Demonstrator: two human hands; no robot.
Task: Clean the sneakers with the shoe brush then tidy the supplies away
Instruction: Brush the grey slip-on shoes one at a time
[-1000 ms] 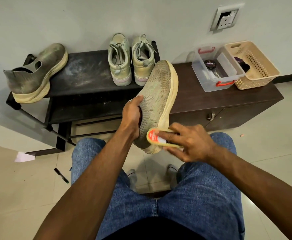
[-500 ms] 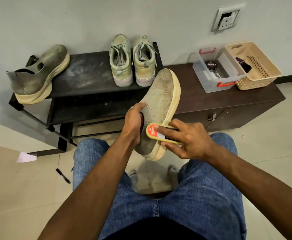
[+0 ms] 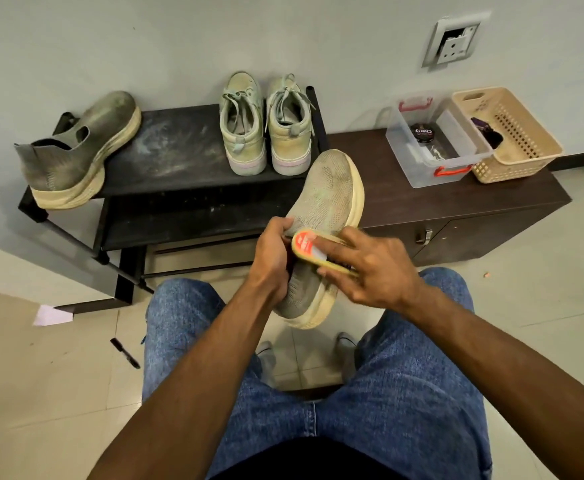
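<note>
Over the last second the shoe brush (image 3: 313,249) has slid from the sneaker (image 3: 321,216)'s heel-side sole up onto the knit upper, so scrubbing is mid-course. The right hand (image 3: 373,268) pinches the brush; the left hand (image 3: 272,258) grips the collar beside it (bristles and left fingertips are hidden, the right fingers blurred).

Bare forearms, blue denim jeans (image 3: 404,393), and a dark top's hem (image 3: 304,462).
</note>
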